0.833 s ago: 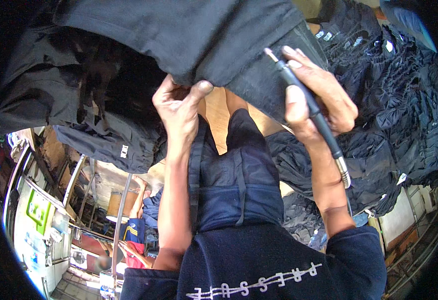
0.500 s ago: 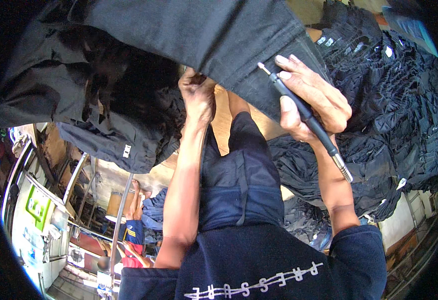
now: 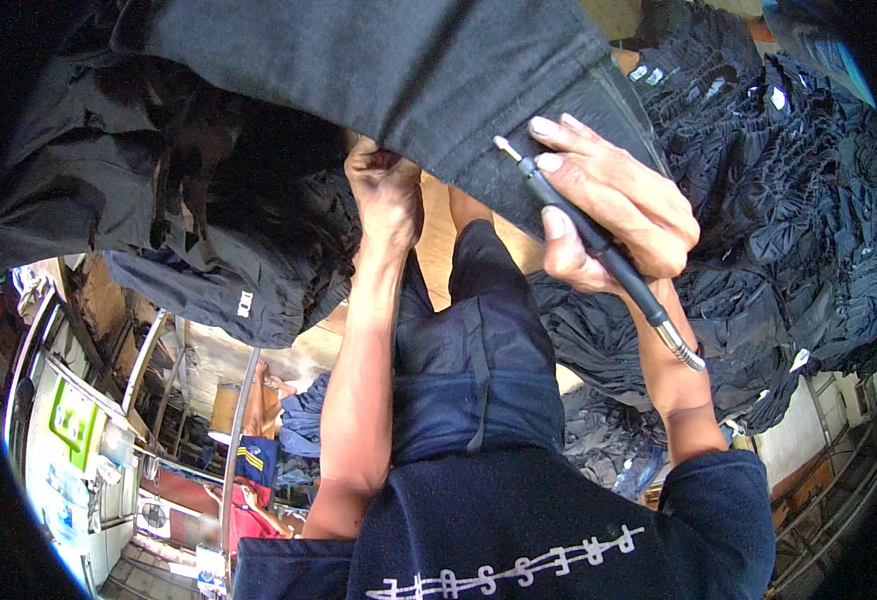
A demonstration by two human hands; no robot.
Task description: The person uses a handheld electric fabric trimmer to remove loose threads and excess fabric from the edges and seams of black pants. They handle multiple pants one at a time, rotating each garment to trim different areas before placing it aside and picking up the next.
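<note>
A black rotary-tool handpiece point(image 3: 588, 231), slim as a pen, lies in the closed fingers of my right hand point(image 3: 639, 205). Its small pale tip points up and left over a stretched dark panel of a black garment point(image 3: 399, 70); I cannot tell whether tip and cloth touch. From its rear end a ribbed metal sleeve runs down beside my right forearm. My left hand point(image 3: 387, 190) is closed in a fist on the garment's lower edge. More of the cloth hangs in dark folds to the left, with a small white mark on it.
A large heap of gathered black garments point(image 3: 759, 220) with white tags fills the right side. Metal rails point(image 3: 244, 430) stand at lower left. Beyond them a person in red point(image 3: 249, 510) sits near a round wooden stool point(image 3: 227, 410). A green-framed panel point(image 3: 76, 420) is at far left.
The handpiece and my right hand have shifted slightly left across the cloth. My left hand keeps its grip and appears a little further left, as does the garment.
</note>
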